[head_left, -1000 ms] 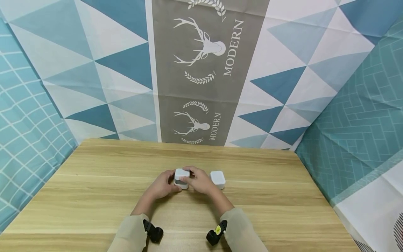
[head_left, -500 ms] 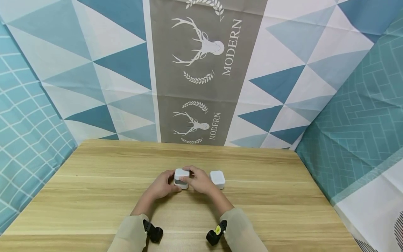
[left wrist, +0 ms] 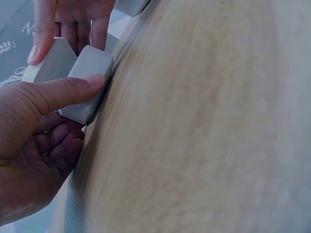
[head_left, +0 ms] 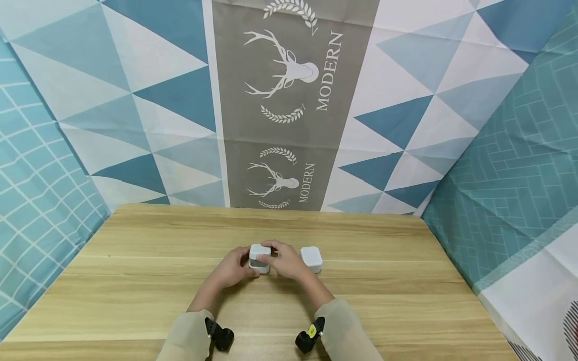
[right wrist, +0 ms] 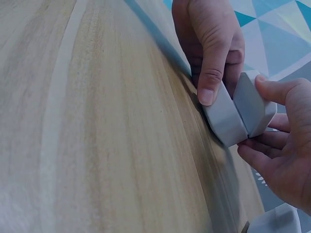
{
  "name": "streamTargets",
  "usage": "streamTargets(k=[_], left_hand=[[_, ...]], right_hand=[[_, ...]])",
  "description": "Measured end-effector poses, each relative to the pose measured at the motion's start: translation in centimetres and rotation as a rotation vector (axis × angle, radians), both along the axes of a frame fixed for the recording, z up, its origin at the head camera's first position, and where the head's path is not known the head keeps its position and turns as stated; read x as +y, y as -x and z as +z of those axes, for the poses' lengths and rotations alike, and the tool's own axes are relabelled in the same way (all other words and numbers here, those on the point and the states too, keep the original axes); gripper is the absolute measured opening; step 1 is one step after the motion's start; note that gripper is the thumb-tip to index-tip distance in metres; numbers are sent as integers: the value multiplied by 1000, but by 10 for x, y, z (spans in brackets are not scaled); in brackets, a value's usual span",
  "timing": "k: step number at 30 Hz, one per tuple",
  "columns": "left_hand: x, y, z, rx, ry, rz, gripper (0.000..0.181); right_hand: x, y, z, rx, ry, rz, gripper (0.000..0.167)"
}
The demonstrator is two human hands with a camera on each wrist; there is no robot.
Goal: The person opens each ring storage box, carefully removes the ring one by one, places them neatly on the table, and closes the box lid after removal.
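Observation:
Near the middle of the table, two small white rounded-square blocks stand one above the other. My left hand [head_left: 229,269] grips the lower block [right wrist: 227,120], its thumb on the near side and its fingers behind. From the other side my right hand [head_left: 287,261] pinches the upper block [right wrist: 253,104] between thumb and fingers. A wedge-shaped gap shows between the blocks in the right wrist view, where the upper one tilts. Along one edge they appear to touch; whether they are joined I cannot tell.
Just right of my right hand, another white rounded-square block [head_left: 311,257] sits on the wooden table [head_left: 370,301]. Behind the table hangs a patterned cloth [head_left: 280,125]. A blue checked cloth [head_left: 45,165] stands at the left, a teal one [head_left: 510,160] at the right.
The head view has shifted slightly. Both hands and the blocks keep practically the same places and grips.

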State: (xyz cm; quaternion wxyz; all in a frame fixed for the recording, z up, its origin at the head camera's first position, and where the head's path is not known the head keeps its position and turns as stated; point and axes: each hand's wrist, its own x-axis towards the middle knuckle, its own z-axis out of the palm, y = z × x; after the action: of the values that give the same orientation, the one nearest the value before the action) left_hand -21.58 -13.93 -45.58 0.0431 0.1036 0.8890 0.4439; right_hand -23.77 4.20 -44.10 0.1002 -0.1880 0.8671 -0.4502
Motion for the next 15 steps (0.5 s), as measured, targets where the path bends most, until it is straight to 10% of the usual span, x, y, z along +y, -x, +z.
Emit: streamTargets(k=[15], left_hand=[[1,-1,1,-10,-7,5,69]], right_hand=[[0,1,-1,0,10,-9,48]])
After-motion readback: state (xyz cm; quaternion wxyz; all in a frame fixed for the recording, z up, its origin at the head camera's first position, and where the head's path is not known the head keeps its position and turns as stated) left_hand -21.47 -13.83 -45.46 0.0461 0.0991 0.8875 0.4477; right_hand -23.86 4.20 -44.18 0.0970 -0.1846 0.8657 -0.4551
